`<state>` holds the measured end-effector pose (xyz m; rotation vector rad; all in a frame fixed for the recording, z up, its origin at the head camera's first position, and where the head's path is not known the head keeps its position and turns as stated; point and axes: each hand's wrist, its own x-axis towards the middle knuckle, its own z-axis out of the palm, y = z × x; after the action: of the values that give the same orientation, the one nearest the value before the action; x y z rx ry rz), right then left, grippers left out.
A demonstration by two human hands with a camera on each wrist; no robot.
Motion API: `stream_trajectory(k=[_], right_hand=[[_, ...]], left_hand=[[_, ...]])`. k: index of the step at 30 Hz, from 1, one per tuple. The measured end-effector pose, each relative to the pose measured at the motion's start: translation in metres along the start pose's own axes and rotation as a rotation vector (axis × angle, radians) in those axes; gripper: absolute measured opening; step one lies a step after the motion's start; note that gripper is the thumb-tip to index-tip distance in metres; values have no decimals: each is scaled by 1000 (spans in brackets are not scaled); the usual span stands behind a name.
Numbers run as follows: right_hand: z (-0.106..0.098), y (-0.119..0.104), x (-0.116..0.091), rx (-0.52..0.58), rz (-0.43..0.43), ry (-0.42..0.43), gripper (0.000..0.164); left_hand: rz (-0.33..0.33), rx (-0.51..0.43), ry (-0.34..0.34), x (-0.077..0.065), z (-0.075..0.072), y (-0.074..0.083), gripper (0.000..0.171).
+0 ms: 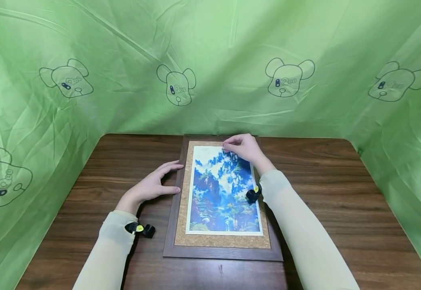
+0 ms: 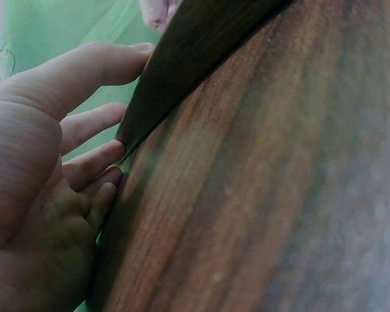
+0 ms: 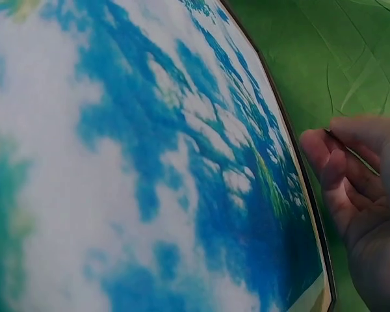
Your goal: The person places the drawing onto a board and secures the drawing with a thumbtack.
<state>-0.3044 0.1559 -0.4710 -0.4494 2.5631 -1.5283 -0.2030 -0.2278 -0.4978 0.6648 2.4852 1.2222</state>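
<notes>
A framed cork board (image 1: pixel 222 241) lies on the table, with a blue-and-white landscape print (image 1: pixel 221 193) on its cork. My left hand (image 1: pixel 153 185) has its fingers and thumb spread along the left side of the dark wooden frame (image 1: pixel 173 219), touching its edge; in the left wrist view the fingertips meet the frame edge. My right hand (image 1: pixel 244 148) is over the print's top edge, thumb and index finger pinched together. A tiny dark pin-like thing (image 3: pixel 327 132) shows between those fingertips; its exact kind cannot be made out.
The brown wood-grain table (image 1: pixel 326 209) extends on both sides of the board. Green cloth (image 1: pixel 225 80) with bear-head outlines hangs behind the table and at both sides. The frame's top end lies close to the table's far edge. Each wrist wears a small black camera.
</notes>
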Motion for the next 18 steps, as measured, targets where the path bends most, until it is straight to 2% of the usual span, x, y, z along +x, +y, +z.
stream_trajectory(k=[18], right_hand=[[1, 2, 2, -41, 20, 62, 12]], left_hand=[[7, 1, -3, 2, 0, -4, 80]])
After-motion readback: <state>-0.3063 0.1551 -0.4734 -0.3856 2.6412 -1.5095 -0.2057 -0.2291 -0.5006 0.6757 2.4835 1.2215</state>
